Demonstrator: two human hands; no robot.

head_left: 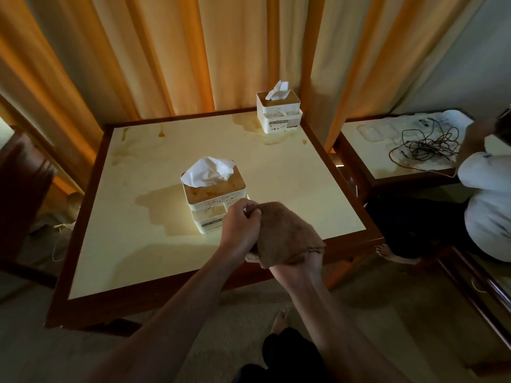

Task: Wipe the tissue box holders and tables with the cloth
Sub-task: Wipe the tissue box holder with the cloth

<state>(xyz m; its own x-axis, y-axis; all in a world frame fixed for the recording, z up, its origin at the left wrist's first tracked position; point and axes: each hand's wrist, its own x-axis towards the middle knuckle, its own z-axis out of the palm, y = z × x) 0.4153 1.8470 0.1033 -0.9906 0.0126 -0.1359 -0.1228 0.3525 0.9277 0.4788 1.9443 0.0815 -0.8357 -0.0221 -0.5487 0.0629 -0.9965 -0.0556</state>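
Observation:
A brown cloth (287,233) hangs bunched over my right hand (297,268), which grips it from below above the table's near right edge. My left hand (240,228) pinches the cloth's upper left edge. Just behind my left hand stands a white tissue box holder (214,199), speckled with brown stains, tissue sticking out of its top. A second stained holder (278,111) stands at the table's far right corner. The cream table top (154,244), framed in dark wood, shows brown spill marks around both holders and along the far left.
Orange curtains (166,56) hang close behind the table. A second cream table (387,158) to the right carries tangled black cables (425,145). Another person in a white top (486,200) sits at the far right. A dark chair (22,194) stands at left. My bare foot (279,322) rests on the carpet.

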